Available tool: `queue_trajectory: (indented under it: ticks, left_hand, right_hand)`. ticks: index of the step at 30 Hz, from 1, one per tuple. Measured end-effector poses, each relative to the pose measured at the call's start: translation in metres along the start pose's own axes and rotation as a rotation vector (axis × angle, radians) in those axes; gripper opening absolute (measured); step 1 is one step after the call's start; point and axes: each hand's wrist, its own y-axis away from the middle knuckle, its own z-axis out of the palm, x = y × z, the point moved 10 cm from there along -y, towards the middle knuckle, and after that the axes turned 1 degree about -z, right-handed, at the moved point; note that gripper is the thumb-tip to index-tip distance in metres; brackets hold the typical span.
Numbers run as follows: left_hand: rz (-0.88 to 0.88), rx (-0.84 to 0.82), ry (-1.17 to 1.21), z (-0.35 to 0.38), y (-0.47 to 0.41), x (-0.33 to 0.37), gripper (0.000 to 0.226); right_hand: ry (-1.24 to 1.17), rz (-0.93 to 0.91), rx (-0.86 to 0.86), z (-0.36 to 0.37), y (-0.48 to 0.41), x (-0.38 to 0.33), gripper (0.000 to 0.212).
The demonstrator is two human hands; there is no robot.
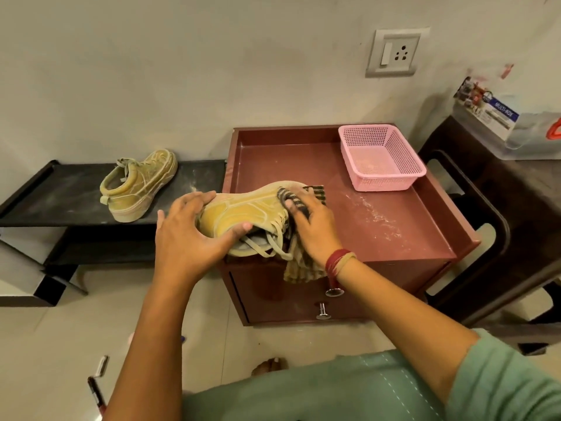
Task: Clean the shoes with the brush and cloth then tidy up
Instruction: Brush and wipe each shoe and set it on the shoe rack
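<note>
A yellow-tan shoe lies on its side at the front left edge of the maroon cabinet top. My left hand grips its heel and collar, thumb at the opening. My right hand presses a striped cloth against the shoe's upper near the laces; the cloth's end hangs over the cabinet front. The second matching shoe stands on the low black bench to the left. No brush is in sight.
A pink mesh basket sits at the cabinet's back right. White dust streaks the cabinet top. A dark stool with a clear plastic box stands at the right. Two pens lie on the floor at lower left.
</note>
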Motion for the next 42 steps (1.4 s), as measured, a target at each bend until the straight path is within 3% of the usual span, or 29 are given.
queue_trajectory:
  ticks: [3, 8, 12, 16, 19, 22, 25, 28, 31, 34, 37, 39, 42]
  left_hand:
    - [-0.015, -0.001, 0.019, 0.001, -0.001, -0.001, 0.094]
    - [-0.068, -0.019, 0.092, 0.002, 0.000, -0.005, 0.097]
    - [-0.067, -0.041, 0.114, 0.003, 0.000, -0.008, 0.097]
    - [-0.022, -0.056, 0.111, 0.004, 0.001, -0.006, 0.096]
    - [0.014, -0.105, 0.141, 0.007, 0.003, -0.007, 0.097]
    - [0.035, -0.145, 0.170, 0.008, 0.003, -0.010, 0.096]
    - [0.017, -0.129, 0.180, 0.007, 0.005, -0.010, 0.095]
    - [0.010, -0.115, 0.178, 0.007, 0.004, -0.009, 0.094]
    - [-0.002, -0.111, 0.171, 0.006, 0.003, -0.011, 0.096]
    - [-0.012, -0.107, 0.186, 0.007, 0.002, -0.012, 0.096]
    - [-0.013, -0.103, 0.186, 0.006, 0.002, -0.013, 0.097]
    - [-0.008, -0.104, 0.182, 0.006, 0.003, -0.013, 0.096]
    - [-0.005, -0.100, 0.168, 0.006, 0.003, -0.012, 0.094]
  right_hand:
    - [0.053, -0.089, -0.060, 0.006, 0.007, -0.004, 0.039]
    - [-0.045, 0.282, 0.194, -0.046, -0.014, 0.054, 0.033]
    - [-0.199, 0.094, 0.307, -0.057, -0.010, 0.001, 0.029]
    - [0.006, -0.186, -0.056, 0.003, 0.001, -0.067, 0.032]
    - [0.144, -0.271, -0.225, 0.036, 0.008, -0.080, 0.034]
    - [0.173, -0.185, -0.226, 0.034, 0.003, -0.059, 0.037]
    - [0.186, -0.027, -0.117, 0.019, -0.001, -0.019, 0.042]
    - [0.020, 0.123, 0.058, -0.002, -0.005, 0.014, 0.044]
    - [-0.069, 0.270, 0.125, -0.011, -0.004, 0.031, 0.046]
    - [-0.035, 0.077, 0.109, -0.006, -0.001, -0.003, 0.044]
    - [0.068, -0.141, -0.080, 0.025, 0.009, -0.032, 0.044]
    - [0.049, -0.085, -0.028, 0.016, 0.003, -0.016, 0.045]
    - [-0.046, 0.142, 0.083, -0.006, -0.005, 0.030, 0.044]
